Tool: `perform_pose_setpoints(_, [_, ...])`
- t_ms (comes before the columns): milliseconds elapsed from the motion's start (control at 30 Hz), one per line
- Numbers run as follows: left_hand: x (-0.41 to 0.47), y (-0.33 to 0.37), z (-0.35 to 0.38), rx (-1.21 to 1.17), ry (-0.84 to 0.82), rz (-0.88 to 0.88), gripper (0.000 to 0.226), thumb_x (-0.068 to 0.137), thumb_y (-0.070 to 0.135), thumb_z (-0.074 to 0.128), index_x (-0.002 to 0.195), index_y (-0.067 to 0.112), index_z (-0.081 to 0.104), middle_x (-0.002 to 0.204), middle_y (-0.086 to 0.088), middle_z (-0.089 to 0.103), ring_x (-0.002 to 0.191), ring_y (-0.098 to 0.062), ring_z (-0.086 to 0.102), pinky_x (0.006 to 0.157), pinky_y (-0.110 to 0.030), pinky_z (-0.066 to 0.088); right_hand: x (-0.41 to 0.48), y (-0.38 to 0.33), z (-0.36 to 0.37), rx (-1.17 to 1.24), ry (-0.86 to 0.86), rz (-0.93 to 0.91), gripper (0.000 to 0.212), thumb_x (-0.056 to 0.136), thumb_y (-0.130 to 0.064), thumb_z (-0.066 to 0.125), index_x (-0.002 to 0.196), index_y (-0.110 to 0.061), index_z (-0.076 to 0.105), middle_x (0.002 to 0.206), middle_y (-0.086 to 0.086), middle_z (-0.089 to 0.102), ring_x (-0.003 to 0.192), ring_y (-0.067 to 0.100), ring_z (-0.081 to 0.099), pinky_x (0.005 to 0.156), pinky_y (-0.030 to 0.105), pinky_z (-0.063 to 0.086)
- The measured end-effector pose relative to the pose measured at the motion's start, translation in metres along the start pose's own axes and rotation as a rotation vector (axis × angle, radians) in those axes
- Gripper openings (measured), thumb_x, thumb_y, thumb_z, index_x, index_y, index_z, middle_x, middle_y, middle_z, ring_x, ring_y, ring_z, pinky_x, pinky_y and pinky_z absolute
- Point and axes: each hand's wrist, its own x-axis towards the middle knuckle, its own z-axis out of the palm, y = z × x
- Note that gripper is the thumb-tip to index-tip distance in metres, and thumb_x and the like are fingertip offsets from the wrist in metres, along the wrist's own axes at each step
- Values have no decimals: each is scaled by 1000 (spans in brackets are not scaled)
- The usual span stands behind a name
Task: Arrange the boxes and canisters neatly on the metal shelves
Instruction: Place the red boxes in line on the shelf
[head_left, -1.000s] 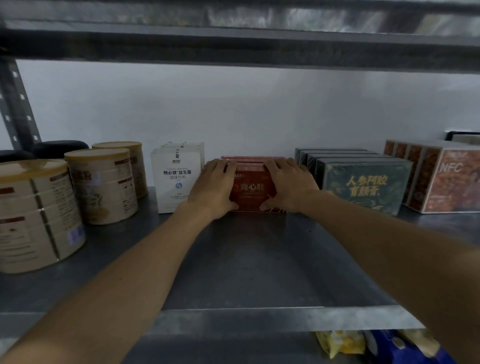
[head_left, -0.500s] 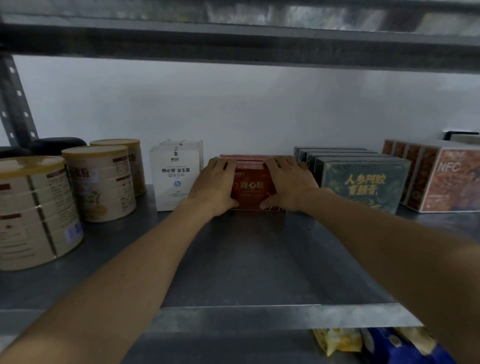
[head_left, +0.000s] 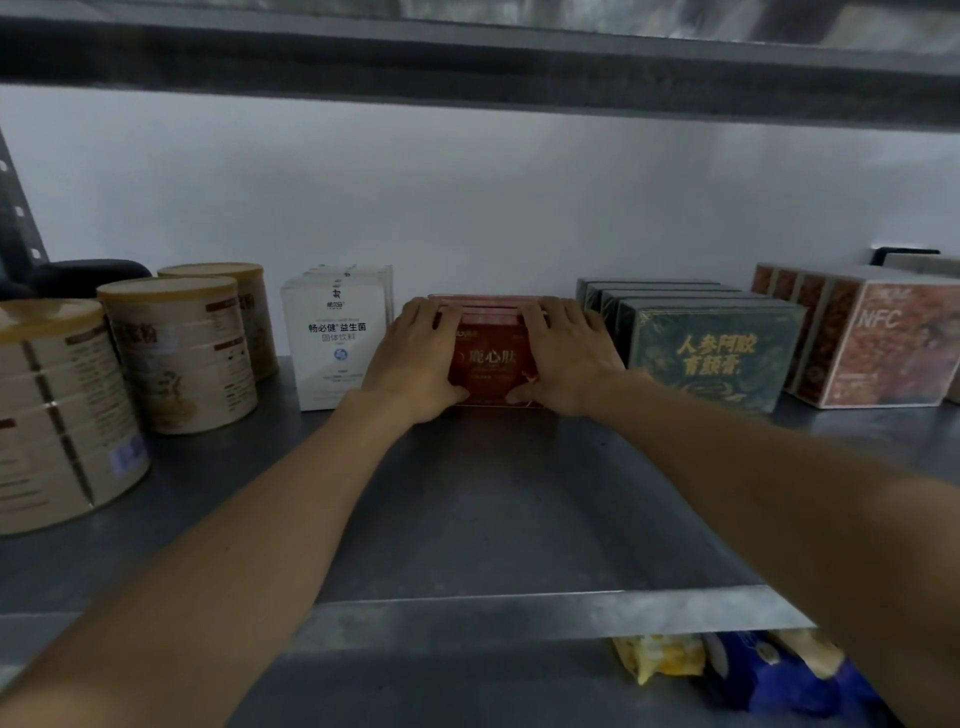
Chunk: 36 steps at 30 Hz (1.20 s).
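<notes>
A person reaches both arms deep into the shelf (head_left: 467, 509). The left hand (head_left: 415, 358) and the right hand (head_left: 569, 356) hold a row of red boxes (head_left: 492, 361) that stands near the back, in the middle of the shelf. The left hand grips the left end and the right hand grips the right end. The fingers of each hand bend over the tops of the boxes, and each thumb presses low on the front box. The red boxes stand up straight, one behind the other, and the front one has gold letters on it. Just to the left stand the white boxes (head_left: 337, 343), also in a row, and the left hand is close beside them. Just to the right stand the green boxes (head_left: 711, 358), in a row too, near the right hand. Past them, at the far right, are the orange boxes (head_left: 883, 343) with NFC on the front. Far to the left are three cans (head_left: 176, 358) with gold lids, one behind the other. The closest one is at the edge of the view. Behind the cans lies a black thing (head_left: 96, 271); I cannot tell what it is. A white wall (head_left: 467, 208) is behind it all. Under the shelf, a yellow bag (head_left: 660, 660) and a blue bag (head_left: 779, 680) peek out.
</notes>
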Motion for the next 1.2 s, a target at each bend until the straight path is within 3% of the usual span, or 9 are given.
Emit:
perform_pose_setpoints(200, [-6,3,-7,-9,43,-2,91,82,43,73,153,14,24,161,-15,14,148,-31,10,120,-42,8,-16,-8,-2,17,56,56,100,88,-54,62,156,-13,2,164,15,1,152,32,-2,121,56,5])
perform_pose_setpoints(367, [-14,14,-23,-74,111,76,76,83,39,70,146,12,39,154,-16,31,144,-30,23,118,-43,22,-42,-9,-15,100,169,57,75,93,-43,59,152,-12,25,158,14,27,146,33,24,118,48,22])
perform_pose_setpoints(500, [-35,32,-42,-147,112,146,65,85,39,68,141,14,46,139,-11,49,128,-28,41,102,-38,37,-77,-18,-30,135,200,104,62,94,-38,56,146,-12,37,145,12,46,133,34,42,107,43,33])
perform_pose_setpoints(600, [-59,45,-55,-231,104,161,62,85,38,68,141,20,47,137,-7,51,124,-25,45,94,-32,38,-107,-29,-41,163,193,135,51,96,-37,53,140,-12,45,134,12,54,124,35,49,99,43,39])
perform_pose_setpoints(700, [-86,62,-69,-295,99,175,55,88,38,66,136,16,51,134,-7,54,121,-24,47,90,-29,37,-142,-38,-52,223,187,170,47,98,-36,51,137,-10,48,135,13,54,124,35,49,99,42,39])
perform_pose_setpoints(933, [-143,114,-89,-388,42,141,61,92,40,63,144,17,42,145,-4,44,132,-22,38,103,-27,29,-227,-40,-67,305,228,245,50,98,-31,53,143,-11,43,142,12,49,130,32,44,100,39,38])
perform_pose_setpoints(1100, [-190,156,-80,-404,28,149,60,89,38,67,140,13,48,140,-8,50,129,-25,44,108,-36,36,-289,-33,-60,373,259,264,52,97,-29,55,143,-8,43,140,13,50,129,30,44,102,40,40])
perform_pose_setpoints(1200, [-220,178,-67,-431,4,130,57,89,37,67,139,15,49,140,-6,51,129,-22,45,107,-32,37,-325,-26,-48,405,253,292,48,99,-29,53,141,-8,44,139,12,50,127,29,45,96,37,39])
